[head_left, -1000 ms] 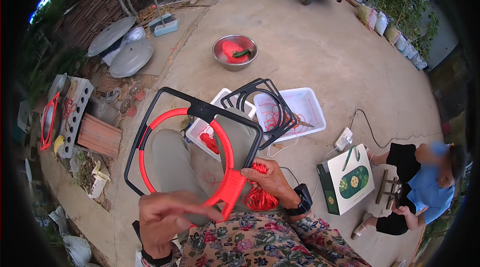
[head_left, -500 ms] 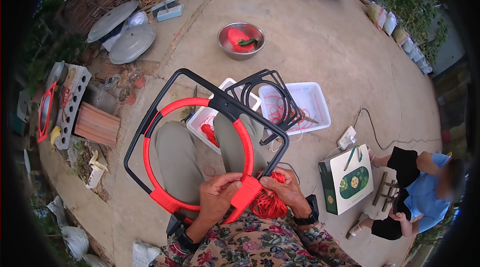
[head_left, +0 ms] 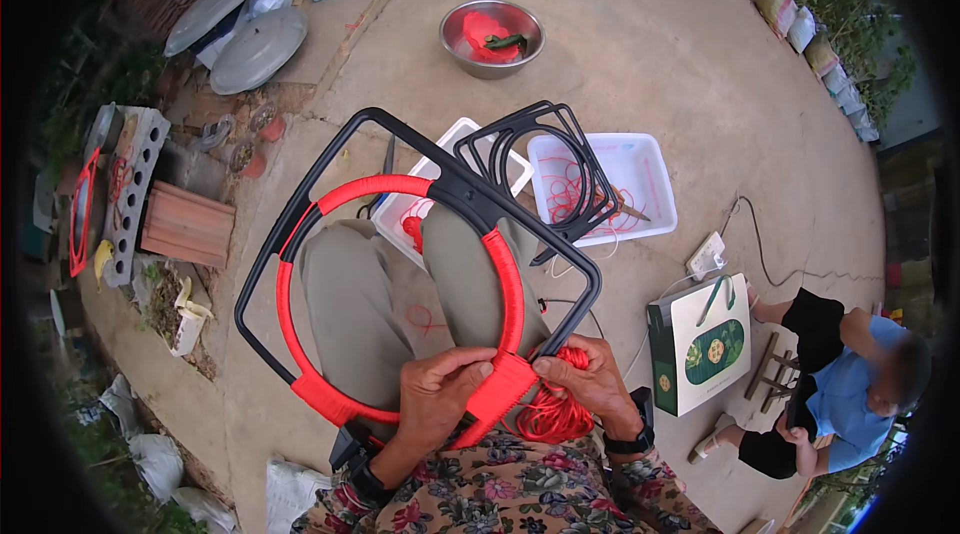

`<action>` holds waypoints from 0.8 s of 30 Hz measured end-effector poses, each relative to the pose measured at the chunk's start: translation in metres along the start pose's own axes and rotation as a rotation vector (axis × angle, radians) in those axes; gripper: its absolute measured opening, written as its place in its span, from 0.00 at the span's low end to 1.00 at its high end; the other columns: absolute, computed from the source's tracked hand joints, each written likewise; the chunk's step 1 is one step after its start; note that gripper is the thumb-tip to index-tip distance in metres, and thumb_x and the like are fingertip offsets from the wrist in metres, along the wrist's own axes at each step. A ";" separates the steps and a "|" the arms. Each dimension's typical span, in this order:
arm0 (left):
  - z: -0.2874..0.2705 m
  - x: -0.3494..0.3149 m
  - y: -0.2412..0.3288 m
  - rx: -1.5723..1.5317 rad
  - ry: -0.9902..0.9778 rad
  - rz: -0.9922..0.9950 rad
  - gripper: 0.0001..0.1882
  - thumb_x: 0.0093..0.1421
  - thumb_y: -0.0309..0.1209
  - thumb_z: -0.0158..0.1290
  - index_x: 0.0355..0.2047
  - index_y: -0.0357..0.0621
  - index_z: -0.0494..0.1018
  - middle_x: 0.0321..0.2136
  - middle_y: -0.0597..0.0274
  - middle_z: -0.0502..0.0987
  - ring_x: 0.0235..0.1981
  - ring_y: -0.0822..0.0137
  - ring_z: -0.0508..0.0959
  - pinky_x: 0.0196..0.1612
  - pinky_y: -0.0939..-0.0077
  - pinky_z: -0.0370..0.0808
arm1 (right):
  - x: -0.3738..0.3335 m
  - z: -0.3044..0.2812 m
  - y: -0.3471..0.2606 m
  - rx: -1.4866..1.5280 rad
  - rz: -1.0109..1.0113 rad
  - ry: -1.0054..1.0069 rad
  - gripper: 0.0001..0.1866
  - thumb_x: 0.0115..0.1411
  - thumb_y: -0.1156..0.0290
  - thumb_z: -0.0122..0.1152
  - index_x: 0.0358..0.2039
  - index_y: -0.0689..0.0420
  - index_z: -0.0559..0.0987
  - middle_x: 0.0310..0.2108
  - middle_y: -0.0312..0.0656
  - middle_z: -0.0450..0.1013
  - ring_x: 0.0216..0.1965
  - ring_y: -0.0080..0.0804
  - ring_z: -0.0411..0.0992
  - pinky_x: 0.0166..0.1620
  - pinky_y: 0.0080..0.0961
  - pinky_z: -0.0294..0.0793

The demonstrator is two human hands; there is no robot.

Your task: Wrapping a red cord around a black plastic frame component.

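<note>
A black frame [head_left: 335, 148] with an inner ring wrapped in red cord [head_left: 511, 289] leans across my lap. At its near right part is a wide red wrapped section [head_left: 500, 386]. My left hand [head_left: 440, 404] is closed in a pinch beside that section, inside the ring; a thin red cord loop [head_left: 425, 317] shows just beyond its fingers. My right hand [head_left: 594, 386] is closed round a bundle of red cord [head_left: 552, 416], its thumb against the section's right edge. What lies between the left fingertips is mostly hidden.
Ahead are white trays [head_left: 655, 169] with red cord, more black frames [head_left: 565, 117] resting over them, and a metal bowl [head_left: 470, 62]. To the right are a power strip [head_left: 706, 254], a gift bag [head_left: 700, 384] and a seated person [head_left: 850, 384]. Hollow blocks [head_left: 140, 189] stand left.
The view has tilted, so the bowl and trays sit higher in it. Both hands keep their places at the wrapped section, and the thin cord loop is farther from my left fingers.
</note>
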State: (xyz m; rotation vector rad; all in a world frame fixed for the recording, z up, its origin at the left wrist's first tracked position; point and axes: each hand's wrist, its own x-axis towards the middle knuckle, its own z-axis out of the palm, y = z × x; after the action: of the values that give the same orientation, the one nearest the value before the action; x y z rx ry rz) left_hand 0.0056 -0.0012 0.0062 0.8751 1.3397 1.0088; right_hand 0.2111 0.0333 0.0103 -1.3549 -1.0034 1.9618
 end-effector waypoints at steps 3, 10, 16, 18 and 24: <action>-0.002 0.002 0.006 0.054 -0.037 0.028 0.08 0.58 0.21 0.56 0.38 0.34 0.78 0.28 0.63 0.80 0.30 0.81 0.75 0.33 0.86 0.72 | 0.000 -0.005 0.004 -0.011 0.011 -0.008 0.11 0.57 0.66 0.66 0.31 0.62 0.79 0.20 0.32 0.71 0.21 0.14 0.64 0.23 0.14 0.63; -0.014 0.012 0.009 0.130 -0.199 0.111 0.08 0.57 0.22 0.57 0.39 0.34 0.77 0.29 0.60 0.80 0.29 0.79 0.76 0.32 0.83 0.73 | -0.003 -0.010 0.012 -0.039 -0.038 -0.009 0.13 0.55 0.65 0.68 0.31 0.63 0.80 0.21 0.33 0.72 0.21 0.14 0.67 0.24 0.14 0.65; -0.015 0.022 0.015 0.190 -0.272 0.191 0.07 0.57 0.23 0.58 0.37 0.36 0.77 0.28 0.56 0.79 0.27 0.72 0.77 0.30 0.80 0.74 | -0.004 -0.011 0.009 -0.061 -0.035 -0.018 0.13 0.55 0.66 0.68 0.32 0.63 0.79 0.22 0.33 0.73 0.21 0.15 0.67 0.24 0.15 0.66; -0.016 0.024 0.017 0.235 -0.303 0.177 0.06 0.56 0.23 0.58 0.35 0.37 0.77 0.28 0.56 0.79 0.27 0.69 0.78 0.30 0.78 0.74 | -0.004 -0.012 0.009 -0.088 -0.061 -0.022 0.12 0.55 0.66 0.68 0.32 0.63 0.79 0.22 0.33 0.73 0.21 0.15 0.67 0.24 0.15 0.66; -0.014 0.028 0.014 0.249 -0.296 0.294 0.05 0.56 0.21 0.57 0.33 0.36 0.77 0.25 0.58 0.78 0.25 0.71 0.77 0.28 0.80 0.72 | -0.004 -0.010 0.010 -0.117 -0.126 -0.033 0.11 0.55 0.67 0.68 0.32 0.63 0.79 0.23 0.33 0.73 0.22 0.14 0.67 0.25 0.14 0.66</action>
State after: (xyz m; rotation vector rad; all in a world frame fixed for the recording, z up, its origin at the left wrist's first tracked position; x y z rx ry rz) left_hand -0.0108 0.0287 0.0091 1.3851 1.1173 0.9001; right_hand 0.2214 0.0275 0.0020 -1.2914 -1.2054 1.8633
